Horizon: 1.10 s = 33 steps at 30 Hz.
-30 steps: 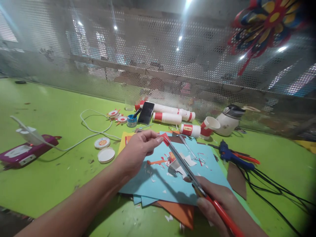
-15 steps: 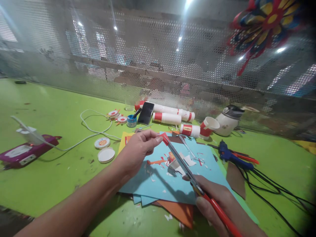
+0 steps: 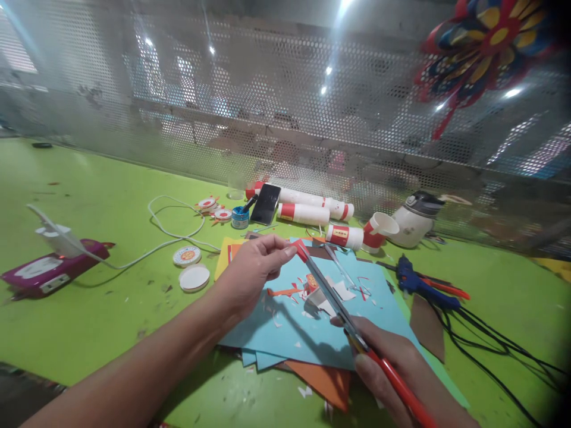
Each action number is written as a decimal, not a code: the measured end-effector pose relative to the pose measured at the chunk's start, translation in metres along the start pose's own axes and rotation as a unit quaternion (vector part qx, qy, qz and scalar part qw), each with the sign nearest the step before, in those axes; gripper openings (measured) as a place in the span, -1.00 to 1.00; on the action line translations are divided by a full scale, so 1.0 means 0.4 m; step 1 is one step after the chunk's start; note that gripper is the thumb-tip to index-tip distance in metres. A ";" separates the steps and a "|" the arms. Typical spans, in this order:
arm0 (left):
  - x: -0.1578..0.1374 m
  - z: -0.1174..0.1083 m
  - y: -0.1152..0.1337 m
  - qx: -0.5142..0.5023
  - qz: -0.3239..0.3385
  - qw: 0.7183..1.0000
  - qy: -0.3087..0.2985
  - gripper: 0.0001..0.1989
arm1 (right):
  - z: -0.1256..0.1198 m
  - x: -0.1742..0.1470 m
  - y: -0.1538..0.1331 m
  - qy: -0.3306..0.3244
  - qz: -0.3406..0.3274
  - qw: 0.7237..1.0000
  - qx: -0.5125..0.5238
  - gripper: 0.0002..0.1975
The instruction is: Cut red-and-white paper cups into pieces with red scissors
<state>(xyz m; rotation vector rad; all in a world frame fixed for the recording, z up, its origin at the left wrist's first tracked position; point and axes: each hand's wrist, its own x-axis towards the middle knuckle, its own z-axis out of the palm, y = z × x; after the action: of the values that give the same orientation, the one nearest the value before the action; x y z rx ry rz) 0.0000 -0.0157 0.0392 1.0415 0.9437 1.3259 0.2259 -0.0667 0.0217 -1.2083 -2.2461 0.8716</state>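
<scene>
Between the thumb and fingertips of my left hand (image 3: 263,267) is a small red paper piece (image 3: 300,249). My right hand (image 3: 397,362) is wrapped round a pair of scissors (image 3: 332,294) with red handles, seen nearly edge-on. The long metal blades point up and left, and their tips meet the red piece. Below both hands lies a stack of light blue paper (image 3: 285,333), strewn with white and red scraps (image 3: 319,294) and an orange strip (image 3: 283,292).
Behind the paper are paper-cup tubes (image 3: 306,213), a cup (image 3: 379,232), a phone (image 3: 266,204), a blue paint jar (image 3: 239,217) and a kettle-like bottle (image 3: 413,220). A blue glue gun (image 3: 414,282) with black cables lies right. Leftward are round discs (image 3: 194,278) and a purple power strip (image 3: 56,267).
The view has shifted slightly, so everything sits a little differently in the picture. Both hands keep nearly the same pose on the red piece and the scissors.
</scene>
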 end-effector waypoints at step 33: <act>0.002 -0.004 -0.003 0.008 0.003 1.000 -0.012 -0.81 | 0.012 0.001 0.005 0.033 -0.016 0.999 0.006 -0.56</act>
<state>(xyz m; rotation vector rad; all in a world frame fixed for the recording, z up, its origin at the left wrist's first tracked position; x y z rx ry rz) -0.0011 -0.0147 0.0377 1.0710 0.9341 1.3102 0.2237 -0.0670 0.0170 -1.1755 -2.1987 0.8185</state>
